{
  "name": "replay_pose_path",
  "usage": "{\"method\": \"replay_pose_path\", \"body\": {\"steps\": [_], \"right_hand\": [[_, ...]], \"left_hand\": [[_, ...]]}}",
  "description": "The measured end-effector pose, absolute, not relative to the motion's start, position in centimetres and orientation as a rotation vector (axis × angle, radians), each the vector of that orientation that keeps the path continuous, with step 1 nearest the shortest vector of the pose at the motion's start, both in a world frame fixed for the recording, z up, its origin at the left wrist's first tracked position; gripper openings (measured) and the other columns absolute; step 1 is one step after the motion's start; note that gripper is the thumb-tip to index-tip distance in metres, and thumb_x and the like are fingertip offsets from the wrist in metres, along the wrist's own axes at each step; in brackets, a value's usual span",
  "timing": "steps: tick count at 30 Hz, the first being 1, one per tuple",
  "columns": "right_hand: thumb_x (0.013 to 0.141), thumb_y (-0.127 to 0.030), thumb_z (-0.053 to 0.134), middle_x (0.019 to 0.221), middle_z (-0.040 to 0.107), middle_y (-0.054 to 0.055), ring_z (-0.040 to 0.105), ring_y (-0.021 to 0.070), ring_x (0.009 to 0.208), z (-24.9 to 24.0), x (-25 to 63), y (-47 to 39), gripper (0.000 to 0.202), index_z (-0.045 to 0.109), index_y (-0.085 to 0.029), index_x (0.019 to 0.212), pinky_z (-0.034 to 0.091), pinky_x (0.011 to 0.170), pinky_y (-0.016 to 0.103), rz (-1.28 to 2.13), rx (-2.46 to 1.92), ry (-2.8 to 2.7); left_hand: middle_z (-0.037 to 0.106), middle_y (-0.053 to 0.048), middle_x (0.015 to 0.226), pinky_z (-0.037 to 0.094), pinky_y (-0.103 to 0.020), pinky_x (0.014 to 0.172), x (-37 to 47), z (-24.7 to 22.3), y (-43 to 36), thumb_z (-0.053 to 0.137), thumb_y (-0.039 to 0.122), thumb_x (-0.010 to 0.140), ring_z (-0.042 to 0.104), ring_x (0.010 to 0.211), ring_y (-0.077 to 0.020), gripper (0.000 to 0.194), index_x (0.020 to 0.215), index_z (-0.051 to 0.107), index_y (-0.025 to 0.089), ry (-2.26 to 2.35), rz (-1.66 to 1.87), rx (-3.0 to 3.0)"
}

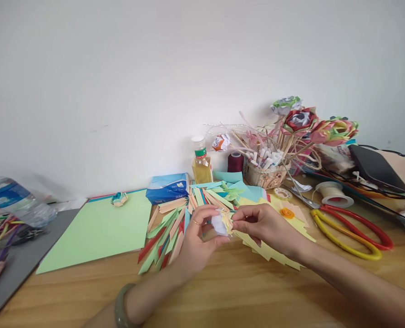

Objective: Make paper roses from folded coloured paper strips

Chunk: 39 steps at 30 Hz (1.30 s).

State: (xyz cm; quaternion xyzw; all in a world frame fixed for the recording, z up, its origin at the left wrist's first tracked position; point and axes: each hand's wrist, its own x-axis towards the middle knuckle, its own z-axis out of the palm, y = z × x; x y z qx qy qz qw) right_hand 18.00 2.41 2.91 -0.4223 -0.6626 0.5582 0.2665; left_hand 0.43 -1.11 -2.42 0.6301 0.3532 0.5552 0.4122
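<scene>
A green bangle (120,305) circled the person's left wrist at the near side of a wooden table (240,291), where two bare hands met over a small folded paper piece (219,225). The left hand (197,241), a ring on one finger, grasped the white part from the left, thumb below and fingers above. The right hand (270,228) pinched the yellow part from the right, thumb against fingertips. The piece sat directly between the two, touching both, with neither hand nearer; the left covered more of it. White faced left and yellow right, though blur hid which way its long axis ran.

Coloured paper strips (151,245) fanned out beyond the left hand, and yellow sheets (269,248) spread beneath and beside the right. Scissors (316,206) with red and yellow handles lay farther right, a pale green sheet (100,237) to the left. Behind stood a blue tissue pack (168,187), a bottle of yellowish liquid (201,168), a dark thread spool (235,164) and a basket (262,175) of paper flowers (300,119), all before a plain white wall (120,91).
</scene>
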Motion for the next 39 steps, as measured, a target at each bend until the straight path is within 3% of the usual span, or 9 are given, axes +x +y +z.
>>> {"method": "replay_pose_path", "body": {"steps": [7, 12, 15, 18, 22, 31, 39], "right_hand": [[0.06, -0.037, 0.07, 0.046, 0.041, -0.008, 0.034, 0.0048, 0.039, 2.9, 17.4, 1.9, 0.028, 0.052, -0.016, 0.056, 0.029, 0.034, 0.017, 1.5, -1.224, -1.691], [0.067, -0.042, 0.063, 0.05, 0.045, -0.006, 0.033, 0.0042, 0.037, 3.8, 17.8, 1.9, 0.027, 0.061, -0.015, 0.064, 0.024, 0.036, 0.019, 1.442, -1.266, -1.71], [0.073, -0.046, 0.057, 0.047, 0.041, -0.006, 0.032, 0.0052, 0.038, 4.8, 18.3, 2.1, 0.033, 0.059, -0.016, 0.059, 0.024, 0.037, 0.02, 1.332, -1.237, -1.687], [0.076, -0.043, 0.056, 0.052, 0.047, -0.004, 0.038, 0.0074, 0.046, 5.3, 18.7, 2.2, 0.029, 0.061, -0.017, 0.064, 0.029, 0.042, 0.02, 1.21, -1.102, -1.728], [0.078, -0.033, 0.06, 0.072, 0.059, 0.001, 0.049, 0.0105, 0.061, 4.9, 18.9, 2.2, 0.015, 0.065, -0.019, 0.079, 0.038, 0.052, 0.022, 1.019, -0.889, -1.961], [0.082, -0.023, 0.058, 0.075, 0.056, 0.001, 0.052, 0.0104, 0.064, 4.6, 19.0, 1.9, 0.01, 0.067, -0.02, 0.085, 0.042, 0.056, 0.023, 0.752, -0.704, -2.198], [0.087, -0.02, 0.052, 0.078, 0.054, 0.001, 0.053, 0.0112, 0.071, 4.4, 18.9, 1.8, 0.014, 0.062, -0.018, 0.078, 0.043, 0.062, 0.023, 0.757, -0.687, -2.317]], "left_hand": [[0.043, -0.005, 0.117, 0.044, -0.032, 0.086, 0.6, -2.5, -1.0, 0.071, 0.017, 0.07, 0.045, 0.11, -0.0202, 0.039, 0.103, 0.054, 0.029, 0.845, 1.393, 1.561], [0.051, -0.005, 0.114, 0.044, -0.031, 0.086, 0.4, -2.1, -0.8, 0.072, 0.02, 0.069, 0.052, 0.103, -0.0189, 0.041, 0.106, 0.056, 0.027, 0.8, 1.36, 1.341], [0.057, -0.004, 0.112, 0.044, -0.03, 0.086, 0.3, -1.7, -0.8, 0.068, 0.023, 0.074, 0.054, 0.102, -0.0182, 0.042, 0.114, 0.055, 0.027, 0.734, 1.287, 1.138], [0.059, -0.005, 0.115, 0.048, -0.029, 0.08, 0.3, -1.4, -0.9, 0.065, 0.027, 0.076, 0.055, 0.102, -0.0199, 0.04, 0.115, 0.056, 0.026, 0.691, 1.236, 0.973], [0.063, -0.008, 0.107, 0.052, -0.029, 0.068, 0.4, -1.4, -0.9, 0.062, 0.034, 0.078, 0.061, 0.089, -0.0195, 0.04, 0.116, 0.057, 0.022, 0.658, 1.143, 0.86], [0.066, -0.008, 0.087, 0.053, -0.024, 0.057, 0.6, -1.5, -1.0, 0.058, 0.044, 0.08, 0.063, 0.076, -0.017, 0.039, 0.106, 0.062, 0.016, 0.602, 1.046, 0.815], [0.067, -0.006, 0.077, 0.054, -0.023, 0.057, 0.8, -1.5, -0.9, 0.059, 0.046, 0.078, 0.062, 0.067, -0.0133, 0.037, 0.092, 0.067, 0.013, 0.583, 0.989, 0.751]]}}
